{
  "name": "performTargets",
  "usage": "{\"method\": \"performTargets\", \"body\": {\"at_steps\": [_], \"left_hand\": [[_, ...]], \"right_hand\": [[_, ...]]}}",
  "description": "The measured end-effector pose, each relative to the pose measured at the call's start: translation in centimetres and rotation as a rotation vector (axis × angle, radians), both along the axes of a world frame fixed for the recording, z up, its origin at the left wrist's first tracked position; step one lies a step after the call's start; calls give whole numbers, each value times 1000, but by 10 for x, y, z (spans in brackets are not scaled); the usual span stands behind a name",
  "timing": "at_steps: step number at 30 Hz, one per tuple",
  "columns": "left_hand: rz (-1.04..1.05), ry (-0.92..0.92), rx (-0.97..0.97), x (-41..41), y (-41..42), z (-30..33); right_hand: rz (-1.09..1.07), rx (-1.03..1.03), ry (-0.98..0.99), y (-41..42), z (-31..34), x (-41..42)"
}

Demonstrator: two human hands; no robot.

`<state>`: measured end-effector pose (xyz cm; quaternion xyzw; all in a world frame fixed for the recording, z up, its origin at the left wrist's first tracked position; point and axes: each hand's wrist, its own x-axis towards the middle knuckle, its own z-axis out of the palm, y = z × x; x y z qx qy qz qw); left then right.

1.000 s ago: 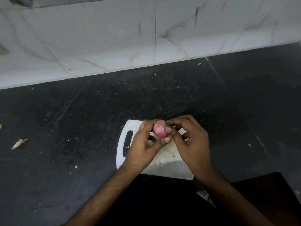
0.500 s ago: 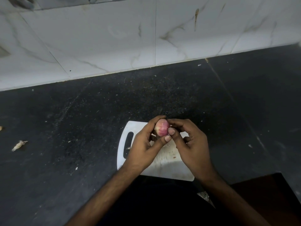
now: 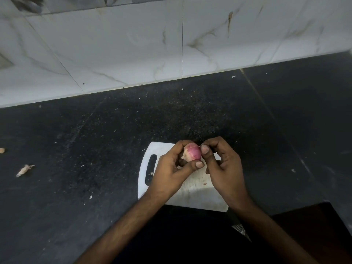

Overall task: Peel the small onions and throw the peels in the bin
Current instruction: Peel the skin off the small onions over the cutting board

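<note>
The left hand [image 3: 171, 172] is gripping the small onion [image 3: 192, 154] between curled fingers and thumb, above the far edge of the white cutting board [image 3: 198, 197]. The right hand [image 3: 222, 168] is pinching its right side. The onion's long axis is lying roughly left-right, pale end pointing left.

Two bare forearms, no sleeves in view, left grip [image 3: 172, 169] and right grip [image 3: 223, 171] ringless, short trimmed nails
</note>
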<state>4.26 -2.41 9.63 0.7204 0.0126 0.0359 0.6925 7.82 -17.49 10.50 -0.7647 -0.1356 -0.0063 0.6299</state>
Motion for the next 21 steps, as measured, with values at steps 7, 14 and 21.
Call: {"method": "performTargets", "body": {"at_steps": [7, 14, 21], "left_hand": [[56, 52, 9, 3, 1, 6], [-55, -44, 88, -1, -1, 11], [17, -58, 107, 0, 1, 5]], "right_hand": [[99, -151, -154, -5, -4, -8], [44, -16, -19, -6, -2, -5], [83, -99, -88, -6, -2, -3]]}}
